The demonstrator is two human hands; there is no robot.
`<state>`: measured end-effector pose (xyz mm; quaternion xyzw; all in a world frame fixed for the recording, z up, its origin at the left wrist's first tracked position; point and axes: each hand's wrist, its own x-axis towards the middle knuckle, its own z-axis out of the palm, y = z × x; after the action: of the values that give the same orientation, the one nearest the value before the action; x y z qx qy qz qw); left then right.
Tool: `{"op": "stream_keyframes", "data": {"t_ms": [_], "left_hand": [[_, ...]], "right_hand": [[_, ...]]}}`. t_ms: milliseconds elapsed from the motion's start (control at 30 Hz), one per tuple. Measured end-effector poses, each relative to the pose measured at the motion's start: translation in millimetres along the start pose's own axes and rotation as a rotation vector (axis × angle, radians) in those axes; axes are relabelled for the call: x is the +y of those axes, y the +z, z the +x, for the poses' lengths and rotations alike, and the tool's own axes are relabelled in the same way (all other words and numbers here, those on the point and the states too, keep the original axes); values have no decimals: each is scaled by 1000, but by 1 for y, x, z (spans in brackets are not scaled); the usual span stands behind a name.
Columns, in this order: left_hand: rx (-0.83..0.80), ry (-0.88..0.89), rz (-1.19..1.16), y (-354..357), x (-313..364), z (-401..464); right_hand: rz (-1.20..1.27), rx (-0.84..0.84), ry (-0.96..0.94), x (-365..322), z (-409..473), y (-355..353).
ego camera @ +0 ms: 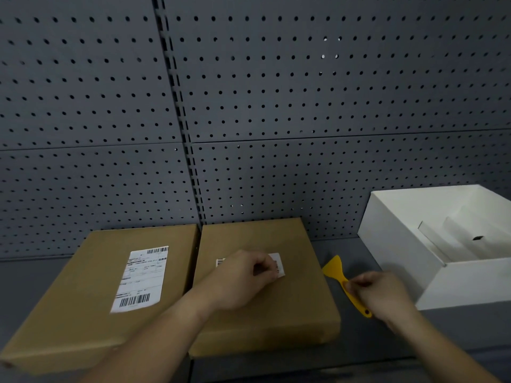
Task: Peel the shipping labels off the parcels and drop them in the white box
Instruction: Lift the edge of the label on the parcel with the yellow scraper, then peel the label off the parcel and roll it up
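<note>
Two flat brown parcels lie side by side on a grey shelf. The left parcel (91, 294) carries a full white shipping label (141, 277). On the right parcel (265, 308) a smaller label (278, 262) is mostly covered by my left hand (243, 277), whose fingers pinch at the label's right part. My right hand (384, 294) lies to the right of that parcel, fingers closed on the handle of a yellow plastic scraper (343, 277) that rests on the shelf. The open white box (431, 255) stands at the right.
A dark grey pegboard wall (249, 106) rises directly behind the parcels. Inside the white box lie folded white cardboard pieces (453, 236). The grey shelf surface (356, 250) shows between the right parcel and the box.
</note>
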<state>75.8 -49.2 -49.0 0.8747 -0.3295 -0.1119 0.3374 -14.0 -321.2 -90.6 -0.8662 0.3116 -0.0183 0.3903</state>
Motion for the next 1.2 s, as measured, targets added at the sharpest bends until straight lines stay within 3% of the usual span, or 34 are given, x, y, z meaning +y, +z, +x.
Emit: {"op": "stream_keyframes", "data": {"t_ms": [367, 567, 667, 767, 867, 1200], "left_hand": [[-7, -2, -12, -1, 0, 0], [-5, -13, -22, 0, -2, 0], [-12, -11, -20, 1, -2, -1], [-8, -1, -20, 0, 0, -1], [-9, 18, -11, -1, 2, -1], [44, 44, -15, 3, -2, -4]], "right_hand": [[-276, 34, -91, 7, 4, 4], [-143, 157, -172, -8, -6, 2], [1, 220, -346, -37, -20, 2], [-34, 55, -605, -70, -38, 7], [-136, -142, -726, -90, -43, 22], [-107, -172, -656, -89, -35, 42]]}}
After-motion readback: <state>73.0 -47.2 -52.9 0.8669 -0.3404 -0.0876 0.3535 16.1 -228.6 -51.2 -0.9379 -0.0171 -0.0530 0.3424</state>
